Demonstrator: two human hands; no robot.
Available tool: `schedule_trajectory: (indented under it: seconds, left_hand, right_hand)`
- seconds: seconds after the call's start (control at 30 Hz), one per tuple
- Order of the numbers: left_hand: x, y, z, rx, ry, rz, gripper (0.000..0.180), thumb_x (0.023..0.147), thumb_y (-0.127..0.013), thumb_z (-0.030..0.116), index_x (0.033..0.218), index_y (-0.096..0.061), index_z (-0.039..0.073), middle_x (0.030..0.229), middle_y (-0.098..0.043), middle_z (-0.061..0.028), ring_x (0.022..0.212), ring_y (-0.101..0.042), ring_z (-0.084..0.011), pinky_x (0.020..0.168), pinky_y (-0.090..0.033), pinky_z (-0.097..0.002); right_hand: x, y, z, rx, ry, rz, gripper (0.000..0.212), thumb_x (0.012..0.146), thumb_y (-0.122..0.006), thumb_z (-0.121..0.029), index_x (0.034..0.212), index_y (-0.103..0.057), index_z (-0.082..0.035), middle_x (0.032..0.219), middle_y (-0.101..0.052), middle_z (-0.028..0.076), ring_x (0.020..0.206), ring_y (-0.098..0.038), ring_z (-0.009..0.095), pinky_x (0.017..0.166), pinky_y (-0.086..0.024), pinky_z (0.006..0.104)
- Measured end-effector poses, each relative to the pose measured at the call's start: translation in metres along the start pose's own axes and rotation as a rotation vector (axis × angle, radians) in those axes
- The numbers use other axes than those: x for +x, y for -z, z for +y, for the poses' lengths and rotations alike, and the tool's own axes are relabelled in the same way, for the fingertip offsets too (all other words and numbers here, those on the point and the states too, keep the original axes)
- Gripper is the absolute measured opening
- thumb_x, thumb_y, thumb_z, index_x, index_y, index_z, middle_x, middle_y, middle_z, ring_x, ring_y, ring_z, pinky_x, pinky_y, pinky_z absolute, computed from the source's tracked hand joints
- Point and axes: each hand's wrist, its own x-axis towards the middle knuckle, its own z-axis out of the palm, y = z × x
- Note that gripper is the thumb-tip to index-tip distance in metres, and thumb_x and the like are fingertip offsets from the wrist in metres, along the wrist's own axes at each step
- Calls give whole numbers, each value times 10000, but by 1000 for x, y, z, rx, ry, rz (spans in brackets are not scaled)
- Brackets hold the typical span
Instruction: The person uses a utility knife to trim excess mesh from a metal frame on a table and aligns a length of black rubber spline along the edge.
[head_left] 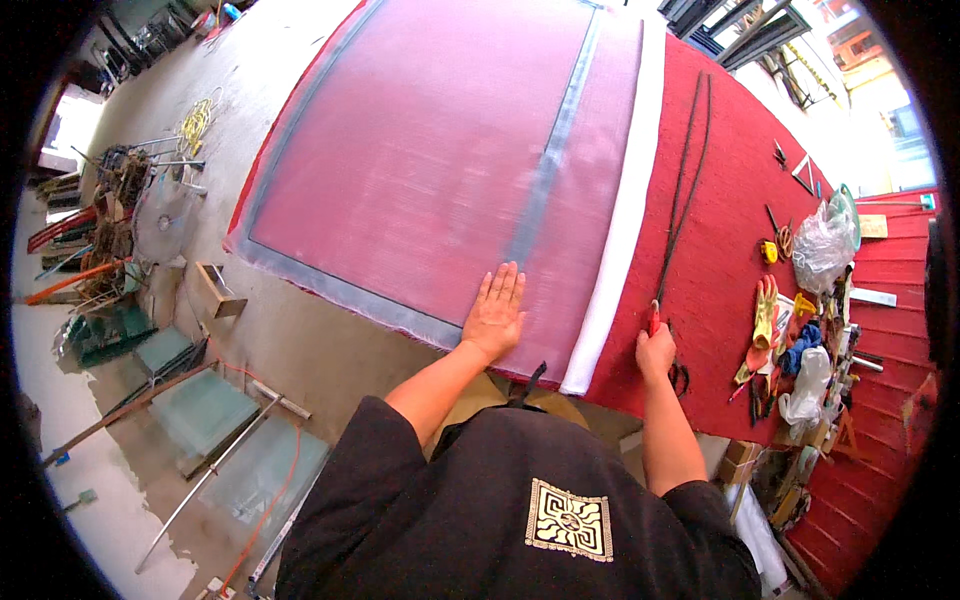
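A sheet of fine white mesh (pixel 420 150) lies over a grey rectangular frame (pixel 350 290) on the red-covered table (pixel 730 200). My left hand (pixel 495 315) rests flat on the mesh near the table's front edge, fingers together and stretched out, over the frame's near right part. My right hand (pixel 656 352) is closed around a slim red-handled tool (pixel 654 318), its working end too small to make out. A long black cord (pixel 686 190), doubled into a narrow loop, runs up the table from beside that tool. Between the hands lies the mesh's white rolled edge (pixel 620 230).
On the table's right side are gloves (pixel 764 315), a clear plastic bag (pixel 826 245), a yellow tape measure (pixel 768 251) and small tools. Glass panes (pixel 200 410), a metal rod (pixel 210 480) and a wooden box (pixel 220 290) occupy the floor at left. A red corrugated wall (pixel 880 400) stands at right.
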Motion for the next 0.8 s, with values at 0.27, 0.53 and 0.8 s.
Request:
schedule_trajectory:
  seconds: [0.27, 0.53, 0.8]
  left_hand:
    - [-6, -6, 2, -29, -16, 21, 770, 1028, -575, 361, 1669, -321, 17, 1781, -179, -216, 1662, -148, -347, 1355, -112, -499]
    - [0, 2, 13, -59, -35, 19, 751, 1003, -609, 300, 1664, -354, 51, 1770, -171, -250, 1651, -157, -391, 1346, -127, -522]
    - [-4, -1, 13, -18, -53, 53, 729, 1016, -611, 318, 1666, -375, 87, 1784, -136, -230, 1662, -120, -372, 1340, -133, -529]
  right_hand:
    - [2, 29, -35, 369, 103, -43, 361, 964, -719, -323, 1218, -716, -65, 1108, -767, 203, 1063, -736, 378, 918, -553, 481]
    - [-24, 52, -70, 467, 208, -105, 354, 965, -718, -293, 1202, -680, -32, 992, -738, 252, 926, -735, 416, 837, -556, 485]
    - [-69, 51, -43, 465, 219, -231, 360, 950, -717, -326, 1198, -702, -66, 980, -741, 233, 950, -735, 413, 837, -557, 490]
